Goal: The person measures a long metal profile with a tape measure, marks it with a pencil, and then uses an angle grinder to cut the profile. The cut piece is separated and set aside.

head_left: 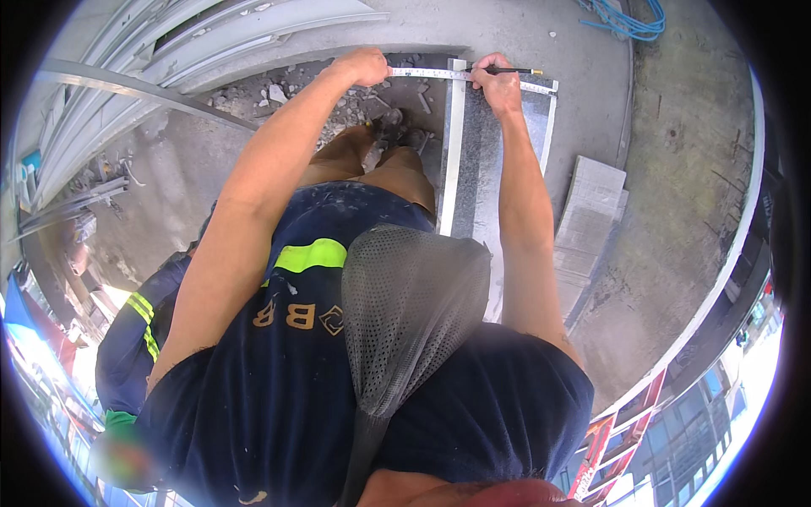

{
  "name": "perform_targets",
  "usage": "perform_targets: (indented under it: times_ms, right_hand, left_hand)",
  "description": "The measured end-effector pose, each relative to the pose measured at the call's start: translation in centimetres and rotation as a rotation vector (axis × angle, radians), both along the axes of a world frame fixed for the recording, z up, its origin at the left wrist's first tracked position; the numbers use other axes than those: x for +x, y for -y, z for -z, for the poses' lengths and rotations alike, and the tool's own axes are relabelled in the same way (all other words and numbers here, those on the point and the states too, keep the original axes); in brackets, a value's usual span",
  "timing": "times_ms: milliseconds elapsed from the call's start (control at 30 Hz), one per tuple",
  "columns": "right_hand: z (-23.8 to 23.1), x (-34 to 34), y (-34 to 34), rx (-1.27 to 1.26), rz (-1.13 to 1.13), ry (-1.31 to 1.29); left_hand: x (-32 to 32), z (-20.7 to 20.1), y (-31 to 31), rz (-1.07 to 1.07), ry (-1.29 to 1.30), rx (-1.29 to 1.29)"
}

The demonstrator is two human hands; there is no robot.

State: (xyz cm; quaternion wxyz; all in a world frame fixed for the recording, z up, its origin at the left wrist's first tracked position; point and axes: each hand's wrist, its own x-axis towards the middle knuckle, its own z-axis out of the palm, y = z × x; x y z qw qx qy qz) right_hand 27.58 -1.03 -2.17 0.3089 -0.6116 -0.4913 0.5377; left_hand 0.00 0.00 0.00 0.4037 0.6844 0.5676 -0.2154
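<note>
I've got gold lettering (297,317) plus a diamond emblem (332,319) on the navy shirt (270,380), center-left of frame. Tape measure (431,73), upper center: scale marks, digits too small for me. Red ladder (596,452), lower right: pale print, unreadable.

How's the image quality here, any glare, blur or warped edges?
In the head view, the concrete surface bows along its right edge and the corners go black; daylight washes out the lower left and right rims; a pale sheen lies on the grey panel; a blurred patch sits below the co-worker's sleeve; the tape measure looks fairly sharp.
</note>
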Motion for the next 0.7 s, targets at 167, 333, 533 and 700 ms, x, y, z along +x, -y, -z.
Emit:
perform_targets:
  times_ms: [167,333,533,700]
  right_hand:
    - [-0.1,0.4,0.5,-0.005,-0.013,0.020]
    - [-0.3,0.4,0.3,-0.005,-0.015,0.047]
    - [-0.1,0.1,0.2,0.008,-0.012,0.018]
    - [-0.1,0.0,0.1,0.008,-0.012,0.021]
  left_hand:
    - [0.2,0.8,0.5,-0.026,0.034,0.007]
    - [-0.1,1.9,0.5,-0.096,0.090,0.042]
    - [-0.5,2.2,0.5,-0.124,0.113,0.083]
    - [-0.6,2.0,0.3,-0.148,0.103,0.049]
